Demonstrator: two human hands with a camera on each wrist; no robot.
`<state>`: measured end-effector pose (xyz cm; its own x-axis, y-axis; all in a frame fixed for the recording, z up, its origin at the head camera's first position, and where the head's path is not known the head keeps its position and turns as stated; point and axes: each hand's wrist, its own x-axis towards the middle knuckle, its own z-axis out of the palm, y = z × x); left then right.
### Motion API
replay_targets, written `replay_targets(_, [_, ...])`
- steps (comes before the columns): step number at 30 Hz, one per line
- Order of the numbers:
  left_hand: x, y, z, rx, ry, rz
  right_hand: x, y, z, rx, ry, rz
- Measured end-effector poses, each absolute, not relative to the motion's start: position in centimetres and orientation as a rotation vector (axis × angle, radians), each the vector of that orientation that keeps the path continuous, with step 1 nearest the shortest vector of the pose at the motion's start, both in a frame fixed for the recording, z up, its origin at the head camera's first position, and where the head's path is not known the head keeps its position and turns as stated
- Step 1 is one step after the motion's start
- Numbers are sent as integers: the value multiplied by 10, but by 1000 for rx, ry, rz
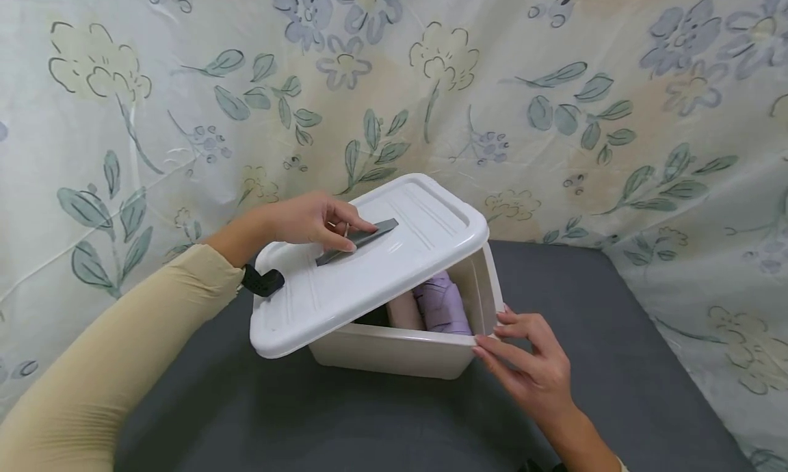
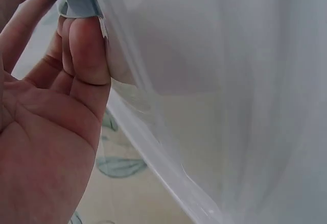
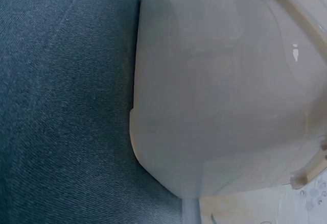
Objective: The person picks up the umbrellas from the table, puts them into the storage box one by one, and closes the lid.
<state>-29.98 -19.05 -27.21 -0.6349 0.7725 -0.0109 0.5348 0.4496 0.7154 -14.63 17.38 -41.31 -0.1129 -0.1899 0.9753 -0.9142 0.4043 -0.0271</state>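
Note:
A white plastic lid (image 1: 425,219) lies tilted across a cream storage box (image 1: 394,354), leaving the box's near right part uncovered. On top of the lid, my left hand (image 1: 308,219) grips its grey handle (image 1: 386,228); the left wrist view shows the fingers curled under that handle. My right hand (image 1: 535,366) holds the box's near right rim corner with its fingertips. Inside the box are a purple rolled bundle (image 1: 444,304), a beige item (image 1: 404,311) beside it and something dark. The lid hides the rest of the contents.
The box stands on a dark grey cloth surface (image 1: 345,424). Behind and to the right hangs a floral curtain (image 1: 554,150). A black strap device (image 1: 263,281) sits at my left wrist, close over the lid's left end.

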Motion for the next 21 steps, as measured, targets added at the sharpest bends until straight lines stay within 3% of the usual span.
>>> replay_targets(21, [-309,-138,-258,1238,2297,630,-146,176,-422,1038,-1481,971])
